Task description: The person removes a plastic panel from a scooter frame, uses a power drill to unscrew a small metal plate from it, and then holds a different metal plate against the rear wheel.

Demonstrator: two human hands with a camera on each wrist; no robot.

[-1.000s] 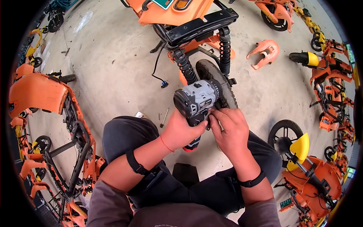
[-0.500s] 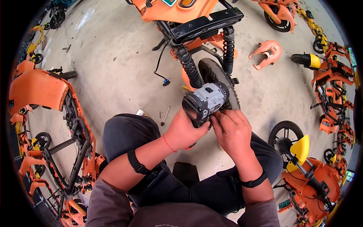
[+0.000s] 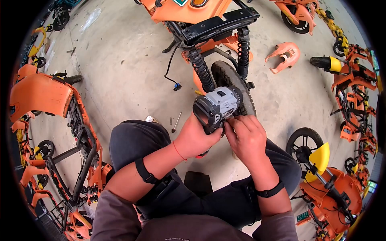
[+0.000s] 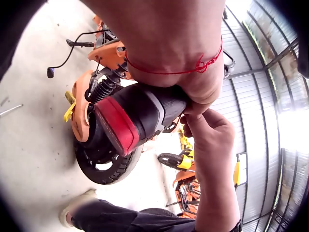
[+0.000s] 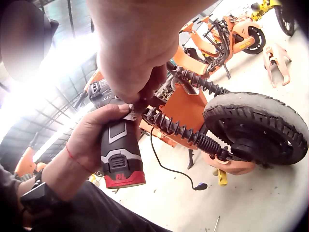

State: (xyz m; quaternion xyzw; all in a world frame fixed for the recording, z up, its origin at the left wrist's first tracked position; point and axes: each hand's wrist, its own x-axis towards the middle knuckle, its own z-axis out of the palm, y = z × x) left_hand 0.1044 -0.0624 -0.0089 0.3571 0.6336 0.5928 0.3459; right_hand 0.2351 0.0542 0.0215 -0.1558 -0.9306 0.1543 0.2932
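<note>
A grey and black cordless drill [image 3: 220,101] is held above the lap, its chuck end pointing away to the front right. My left hand [image 3: 195,138] grips its handle, thumb lying along the side. Below that grip, the red-ended battery [image 4: 117,126] sticks out in the left wrist view. My right hand [image 3: 247,138] has its thumb and fingers bent together against the drill's side, close to the left thumb. Its fingertips are partly hidden; I cannot tell which small part they pinch. Beyond the drill stands an orange scooter's rear wheel [image 5: 263,128] with black shock absorbers [image 3: 201,70].
A screwdriver-like rod [image 3: 176,122] lies on the concrete floor left of the drill. A black cable [image 3: 167,74] hangs by the scooter. An orange plastic cover [image 3: 284,57] lies to the right. Stripped orange frames [image 3: 82,140] and a loose wheel [image 3: 303,140] line both sides.
Compared with a second ago, the drill and both hands sit slightly further right in the head view. Over the last half second almost nothing has moved.
</note>
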